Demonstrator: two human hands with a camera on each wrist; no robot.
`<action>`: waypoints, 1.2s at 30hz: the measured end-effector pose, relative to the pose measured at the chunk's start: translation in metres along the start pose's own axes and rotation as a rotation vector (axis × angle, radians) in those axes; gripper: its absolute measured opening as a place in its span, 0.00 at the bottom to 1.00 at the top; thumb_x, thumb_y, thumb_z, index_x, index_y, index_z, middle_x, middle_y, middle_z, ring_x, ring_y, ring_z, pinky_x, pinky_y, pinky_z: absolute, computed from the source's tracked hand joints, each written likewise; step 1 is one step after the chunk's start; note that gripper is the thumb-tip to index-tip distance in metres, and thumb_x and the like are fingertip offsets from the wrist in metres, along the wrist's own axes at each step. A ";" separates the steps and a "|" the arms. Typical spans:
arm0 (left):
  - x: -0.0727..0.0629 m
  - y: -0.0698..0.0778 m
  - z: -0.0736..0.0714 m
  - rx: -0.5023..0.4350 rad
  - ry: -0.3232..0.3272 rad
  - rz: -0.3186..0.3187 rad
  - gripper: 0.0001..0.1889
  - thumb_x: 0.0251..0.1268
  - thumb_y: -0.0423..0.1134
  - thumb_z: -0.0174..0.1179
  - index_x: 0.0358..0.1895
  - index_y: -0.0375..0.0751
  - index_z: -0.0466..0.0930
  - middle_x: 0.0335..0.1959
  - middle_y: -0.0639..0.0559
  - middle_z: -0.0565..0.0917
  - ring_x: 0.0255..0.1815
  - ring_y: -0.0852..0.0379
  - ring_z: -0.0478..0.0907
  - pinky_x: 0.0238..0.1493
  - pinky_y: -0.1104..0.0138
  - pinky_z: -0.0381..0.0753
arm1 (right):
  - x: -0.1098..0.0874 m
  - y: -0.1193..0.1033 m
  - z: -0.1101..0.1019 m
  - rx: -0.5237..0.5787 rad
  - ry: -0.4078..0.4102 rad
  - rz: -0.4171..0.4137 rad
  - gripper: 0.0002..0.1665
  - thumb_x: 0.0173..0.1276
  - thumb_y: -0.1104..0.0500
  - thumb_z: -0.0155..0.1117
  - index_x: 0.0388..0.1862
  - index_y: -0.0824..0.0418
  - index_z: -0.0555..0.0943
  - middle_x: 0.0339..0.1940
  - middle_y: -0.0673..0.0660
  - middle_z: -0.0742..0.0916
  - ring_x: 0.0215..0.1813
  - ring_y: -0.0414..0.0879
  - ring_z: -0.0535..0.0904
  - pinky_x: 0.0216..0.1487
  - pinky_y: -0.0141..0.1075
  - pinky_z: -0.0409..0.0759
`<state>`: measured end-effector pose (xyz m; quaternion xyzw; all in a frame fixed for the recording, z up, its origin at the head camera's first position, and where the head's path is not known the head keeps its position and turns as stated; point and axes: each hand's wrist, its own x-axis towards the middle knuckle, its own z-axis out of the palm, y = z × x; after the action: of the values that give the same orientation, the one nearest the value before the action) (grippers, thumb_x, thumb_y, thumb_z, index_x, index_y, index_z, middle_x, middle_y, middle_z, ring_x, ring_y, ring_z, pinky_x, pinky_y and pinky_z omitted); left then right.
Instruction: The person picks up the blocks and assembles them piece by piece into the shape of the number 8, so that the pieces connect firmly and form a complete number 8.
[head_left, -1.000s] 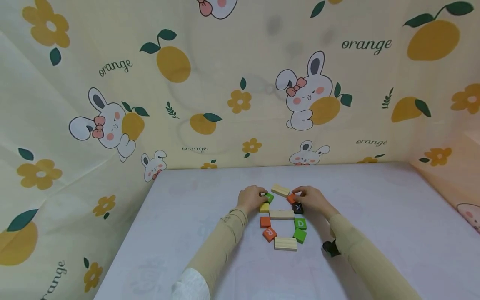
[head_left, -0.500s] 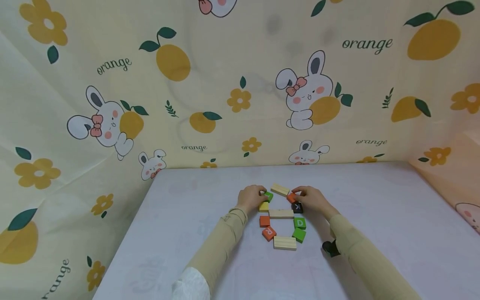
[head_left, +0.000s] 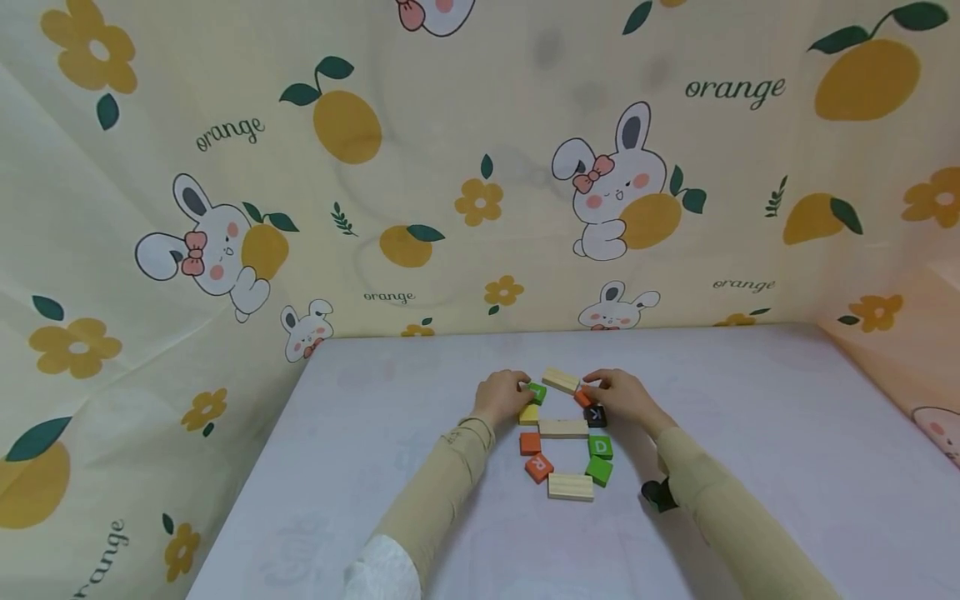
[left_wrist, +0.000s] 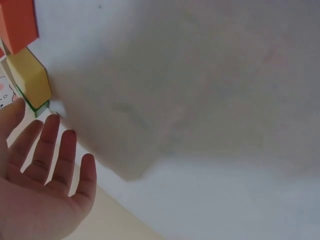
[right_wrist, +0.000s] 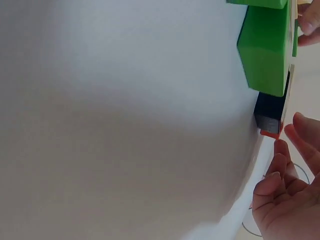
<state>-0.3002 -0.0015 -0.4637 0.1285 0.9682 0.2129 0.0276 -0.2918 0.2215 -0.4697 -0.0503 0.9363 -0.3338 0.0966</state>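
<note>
Toy blocks form a two-loop outline in the head view. At its upper left my left hand (head_left: pixel 501 396) pinches a green block (head_left: pixel 537 393) between thumb and finger, the remaining fingers extended. Just below it lies a yellow block (head_left: pixel 528 415). On the upper right my right hand (head_left: pixel 622 398) has thumb and finger on an orange block (head_left: pixel 582 398), partly covered, beside a black block (head_left: pixel 596 416) marked K. Between the hands a wooden plank (head_left: pixel 561 381) lies slanted across the top. The wrist views show both contacts only at the edge.
A second plank (head_left: pixel 564 429) crosses the middle. Below it sit orange blocks (head_left: pixel 530 443) on the left, green blocks (head_left: pixel 600 447) on the right, and a bottom plank (head_left: pixel 571 487). The white table (head_left: pixel 420 508) meets a patterned cloth backdrop (head_left: pixel 450 250).
My right hand's fingers shift very slightly at the orange block. My left hand and the blocks stay essentially where they were.
</note>
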 end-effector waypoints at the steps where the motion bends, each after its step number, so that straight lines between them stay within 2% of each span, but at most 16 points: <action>1: 0.005 -0.006 0.008 0.005 0.021 0.013 0.16 0.62 0.49 0.58 0.50 0.49 0.82 0.38 0.54 0.86 0.37 0.58 0.80 0.36 0.62 0.76 | 0.001 -0.002 0.000 -0.002 0.004 0.008 0.22 0.69 0.52 0.54 0.57 0.63 0.76 0.42 0.62 0.81 0.38 0.48 0.71 0.35 0.34 0.69; 4: 0.005 -0.005 0.009 0.006 0.030 0.009 0.16 0.62 0.50 0.58 0.49 0.49 0.82 0.38 0.53 0.86 0.37 0.57 0.80 0.36 0.62 0.75 | 0.006 -0.003 0.000 0.003 0.006 0.029 0.22 0.70 0.53 0.53 0.58 0.63 0.75 0.44 0.63 0.81 0.40 0.49 0.72 0.37 0.35 0.70; 7: 0.005 -0.005 0.009 0.010 0.037 0.001 0.16 0.61 0.51 0.59 0.48 0.49 0.83 0.38 0.53 0.86 0.37 0.57 0.81 0.35 0.62 0.76 | 0.010 -0.007 0.000 -0.009 0.030 0.014 0.22 0.70 0.53 0.52 0.58 0.63 0.75 0.45 0.64 0.81 0.40 0.50 0.73 0.37 0.36 0.71; 8: 0.000 0.001 0.001 0.009 0.021 -0.013 0.15 0.61 0.49 0.60 0.48 0.47 0.82 0.39 0.52 0.86 0.38 0.56 0.81 0.36 0.63 0.76 | 0.011 -0.008 0.001 -0.008 0.041 0.007 0.22 0.70 0.53 0.52 0.58 0.63 0.75 0.45 0.64 0.81 0.40 0.50 0.73 0.38 0.36 0.72; 14: 0.002 -0.001 0.003 0.010 0.009 -0.016 0.15 0.61 0.49 0.60 0.48 0.50 0.83 0.39 0.53 0.85 0.38 0.58 0.80 0.35 0.64 0.75 | 0.017 -0.014 0.006 -0.025 0.089 -0.018 0.22 0.70 0.53 0.52 0.56 0.64 0.76 0.47 0.66 0.82 0.42 0.52 0.74 0.39 0.38 0.72; 19: 0.002 -0.002 0.004 0.003 -0.001 -0.013 0.14 0.61 0.47 0.59 0.49 0.51 0.82 0.40 0.53 0.85 0.39 0.58 0.80 0.34 0.66 0.75 | 0.021 -0.016 0.011 -0.041 0.089 -0.001 0.21 0.70 0.52 0.52 0.55 0.64 0.77 0.50 0.66 0.82 0.47 0.54 0.76 0.45 0.43 0.74; 28: 0.000 -0.002 0.002 -0.008 -0.011 -0.007 0.15 0.61 0.46 0.59 0.50 0.51 0.82 0.39 0.53 0.85 0.37 0.59 0.79 0.32 0.69 0.74 | 0.024 -0.017 0.018 -0.065 0.092 0.027 0.20 0.69 0.53 0.54 0.51 0.65 0.79 0.49 0.65 0.83 0.47 0.54 0.77 0.49 0.48 0.73; 33: -0.001 -0.002 0.001 -0.015 -0.009 -0.017 0.15 0.61 0.46 0.60 0.51 0.50 0.82 0.40 0.53 0.86 0.38 0.59 0.80 0.33 0.68 0.75 | 0.024 -0.017 0.019 -0.047 0.117 0.033 0.20 0.68 0.53 0.55 0.51 0.66 0.78 0.47 0.67 0.83 0.44 0.54 0.77 0.42 0.41 0.75; 36: -0.002 -0.002 0.000 -0.017 -0.013 -0.022 0.15 0.62 0.46 0.59 0.51 0.50 0.82 0.40 0.53 0.86 0.38 0.59 0.80 0.34 0.67 0.76 | 0.023 -0.018 0.019 -0.046 0.140 0.006 0.18 0.67 0.55 0.57 0.49 0.66 0.79 0.43 0.66 0.83 0.40 0.52 0.76 0.36 0.37 0.73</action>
<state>-0.2989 -0.0032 -0.4647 0.1188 0.9675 0.2200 0.0371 -0.3100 0.1919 -0.4759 -0.0262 0.9483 -0.3147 0.0308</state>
